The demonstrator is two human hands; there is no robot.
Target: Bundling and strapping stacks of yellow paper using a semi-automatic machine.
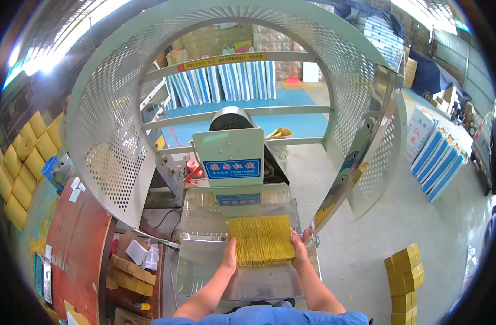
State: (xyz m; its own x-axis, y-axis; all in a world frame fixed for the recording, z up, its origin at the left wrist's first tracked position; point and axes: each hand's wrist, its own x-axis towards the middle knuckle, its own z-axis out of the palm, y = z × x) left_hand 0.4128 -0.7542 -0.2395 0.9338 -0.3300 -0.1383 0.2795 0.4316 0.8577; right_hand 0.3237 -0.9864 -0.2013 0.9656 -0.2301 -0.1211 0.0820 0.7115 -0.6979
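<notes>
A thick block of yellow paper sheets (261,241), edges up, lies over the shiny metal table of a machine. My left hand (229,252) presses against its left side. On the opposite side my right hand (299,249) grips it too, so the block is held between both palms. Just beyond it stands the machine's pale green upright plate (228,145) with a blue label, and a dark roller (231,118) shows above that plate. The metal table (204,271) extends under my wrists.
A large perforated ring guard (109,135) arches around the machine. To the left is a red-brown table (77,244) with a cluttered shelf beneath. Yellow bundles (405,276) are stacked on the floor at right. Blue-and-white striped packs (443,162) stand farther back right.
</notes>
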